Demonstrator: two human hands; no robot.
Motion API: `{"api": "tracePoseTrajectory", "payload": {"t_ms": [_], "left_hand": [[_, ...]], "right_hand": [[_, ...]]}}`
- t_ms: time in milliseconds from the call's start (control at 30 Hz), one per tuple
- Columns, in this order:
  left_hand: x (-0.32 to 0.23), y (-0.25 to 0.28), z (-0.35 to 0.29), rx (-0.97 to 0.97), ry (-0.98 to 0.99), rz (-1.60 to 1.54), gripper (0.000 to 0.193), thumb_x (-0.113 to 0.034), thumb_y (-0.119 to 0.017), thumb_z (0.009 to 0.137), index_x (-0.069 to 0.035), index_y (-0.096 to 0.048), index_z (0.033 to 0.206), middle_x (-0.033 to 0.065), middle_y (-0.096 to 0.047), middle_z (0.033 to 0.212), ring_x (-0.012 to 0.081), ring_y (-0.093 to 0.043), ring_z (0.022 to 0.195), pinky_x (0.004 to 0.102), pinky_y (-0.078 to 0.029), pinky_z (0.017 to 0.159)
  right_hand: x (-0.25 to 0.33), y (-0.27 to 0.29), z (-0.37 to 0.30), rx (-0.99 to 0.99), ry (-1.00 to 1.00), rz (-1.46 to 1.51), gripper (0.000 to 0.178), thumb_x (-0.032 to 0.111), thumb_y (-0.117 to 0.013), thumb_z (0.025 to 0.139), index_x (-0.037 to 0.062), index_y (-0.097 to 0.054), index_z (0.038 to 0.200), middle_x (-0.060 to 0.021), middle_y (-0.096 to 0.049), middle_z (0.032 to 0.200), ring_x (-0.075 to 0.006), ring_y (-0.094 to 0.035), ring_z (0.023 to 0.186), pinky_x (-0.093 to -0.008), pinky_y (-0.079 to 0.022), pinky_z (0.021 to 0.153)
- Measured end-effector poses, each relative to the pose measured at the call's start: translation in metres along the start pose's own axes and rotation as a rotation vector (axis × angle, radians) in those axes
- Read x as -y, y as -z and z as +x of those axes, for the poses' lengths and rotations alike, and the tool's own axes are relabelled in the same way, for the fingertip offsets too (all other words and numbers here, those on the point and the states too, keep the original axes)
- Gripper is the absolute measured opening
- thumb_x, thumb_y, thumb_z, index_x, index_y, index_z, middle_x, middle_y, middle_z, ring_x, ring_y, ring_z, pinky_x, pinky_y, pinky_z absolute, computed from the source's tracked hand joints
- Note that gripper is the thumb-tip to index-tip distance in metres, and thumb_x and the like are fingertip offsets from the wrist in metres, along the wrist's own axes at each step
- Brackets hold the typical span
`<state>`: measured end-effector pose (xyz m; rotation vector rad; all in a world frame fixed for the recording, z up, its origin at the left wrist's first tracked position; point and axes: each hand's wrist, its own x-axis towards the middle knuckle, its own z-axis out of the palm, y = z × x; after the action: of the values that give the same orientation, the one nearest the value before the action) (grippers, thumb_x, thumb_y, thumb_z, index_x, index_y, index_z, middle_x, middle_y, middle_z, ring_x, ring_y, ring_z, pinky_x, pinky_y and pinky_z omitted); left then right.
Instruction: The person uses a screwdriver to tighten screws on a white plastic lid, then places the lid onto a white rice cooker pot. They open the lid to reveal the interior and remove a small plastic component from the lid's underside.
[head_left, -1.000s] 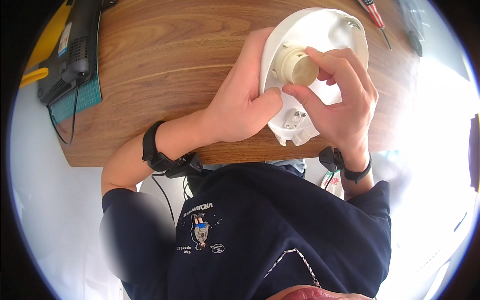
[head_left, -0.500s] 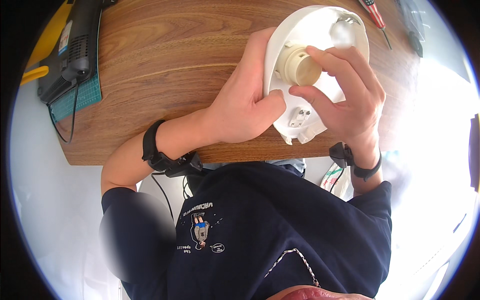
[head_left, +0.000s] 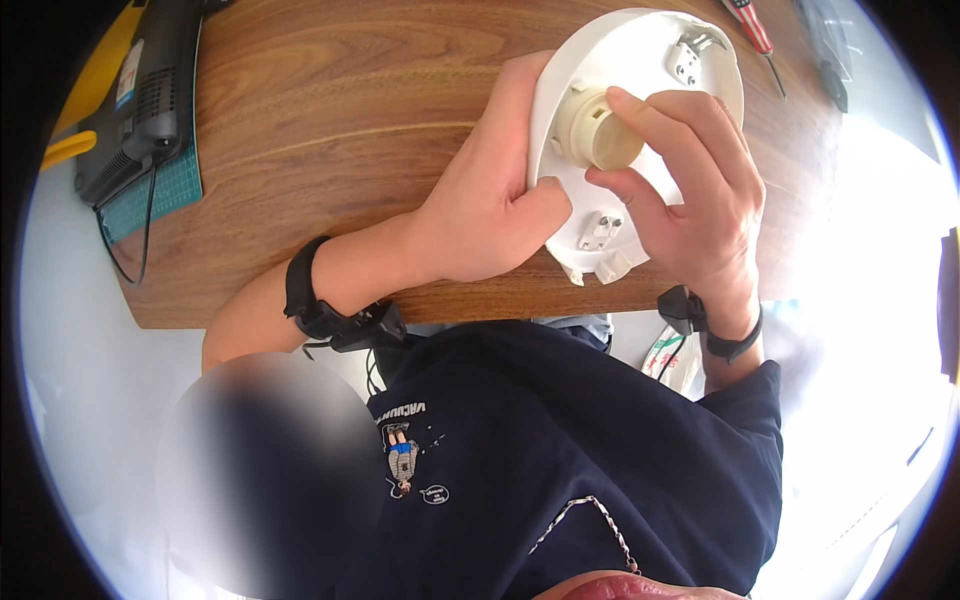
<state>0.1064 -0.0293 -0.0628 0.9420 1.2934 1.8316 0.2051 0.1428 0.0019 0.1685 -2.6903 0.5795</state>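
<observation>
My left hand (head_left: 500,195) grips the left rim of a white oval plastic housing (head_left: 562,70), its thumb bent over the edge and its other fingers hidden behind. Inside the housing stands a cream cylindrical socket (head_left: 615,146), hollow and open at its near end, which looks like a lamp socket. Thumb and forefinger of my right hand (head_left: 700,190) pinch that socket's rim from the right. A small white terminal block (head_left: 601,230) sits below the socket, and another terminal block (head_left: 686,68) with metal prongs lies near the upper right rim.
Beneath my hands is a wood-grain table (head_left: 330,130). A black vented device (head_left: 150,120) with a cable rests at the left on a green cutting mat (head_left: 165,205), beside a yellow object (head_left: 95,80). A screwdriver (head_left: 750,28) with a red-and-white handle lies at the upper right.
My right hand has shifted and turned slightly, with thumb and forefinger still on the socket's rim. The housing has tilted a little. My left hand keeps its grip.
</observation>
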Motion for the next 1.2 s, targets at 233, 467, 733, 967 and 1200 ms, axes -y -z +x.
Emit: {"api": "tracePoseTrajectory", "payload": {"t_ms": [233, 467, 733, 967, 1200], "left_hand": [[-0.002, 0.0, 0.001, -0.003, 0.0, -0.032, 0.072, 0.01, -0.043, 0.082, 0.004, -0.023, 0.151, 0.0168, -0.044, 0.137, 0.0231, -0.048, 0.131, 0.0388, -0.04, 0.113], [0.0, 0.0, 0.003, -0.004, 0.059, -0.077, 0.071, 0.009, -0.045, 0.083, 0.002, -0.024, 0.151, 0.0148, -0.046, 0.137, 0.0214, -0.05, 0.131, 0.0382, -0.043, 0.111], [0.003, 0.006, 0.002, 0.031, 0.131, -0.088, 0.074, 0.004, -0.048, 0.091, -0.003, -0.02, 0.159, 0.0115, -0.045, 0.148, 0.0188, -0.043, 0.14, 0.0381, -0.034, 0.118], [0.006, 0.007, 0.002, 0.028, 0.101, -0.102, 0.074, 0.003, -0.048, 0.092, -0.003, -0.02, 0.159, 0.0118, -0.044, 0.15, 0.0187, -0.042, 0.142, 0.0378, -0.034, 0.118], [0.004, 0.006, 0.002, 0.044, 0.103, -0.088, 0.074, 0.002, -0.049, 0.092, -0.003, -0.019, 0.16, 0.0124, -0.042, 0.151, 0.0196, -0.041, 0.143, 0.039, -0.034, 0.119]], "right_hand": [[-0.009, 0.013, 0.013, 0.155, 0.127, -0.024, 0.055, 0.011, -0.088, 0.063, 0.0038, -0.073, 0.116, -0.0088, -0.064, 0.1, -0.0276, -0.064, 0.089, -0.0374, -0.055, 0.076], [-0.018, 0.012, 0.011, 0.137, 0.107, 0.032, 0.057, 0.014, -0.091, 0.066, 0.0046, -0.072, 0.118, -0.0081, -0.064, 0.103, -0.0262, -0.064, 0.09, -0.0345, -0.055, 0.077], [-0.015, -0.001, 0.0, -0.034, -0.02, 0.035, 0.052, 0.017, -0.095, 0.067, 0.0071, -0.074, 0.114, -0.0063, -0.063, 0.099, -0.0227, -0.064, 0.085, -0.0325, -0.056, 0.071], [-0.018, 0.001, -0.006, -0.076, -0.064, 0.03, 0.049, 0.017, -0.095, 0.068, 0.0076, -0.076, 0.112, -0.0056, -0.064, 0.101, -0.0204, -0.065, 0.087, -0.0305, -0.056, 0.071], [-0.016, -0.001, -0.009, -0.089, -0.036, 0.012, 0.052, 0.017, -0.095, 0.066, 0.0076, -0.076, 0.114, -0.0052, -0.063, 0.101, -0.02, -0.064, 0.086, -0.0311, -0.056, 0.072]]}}
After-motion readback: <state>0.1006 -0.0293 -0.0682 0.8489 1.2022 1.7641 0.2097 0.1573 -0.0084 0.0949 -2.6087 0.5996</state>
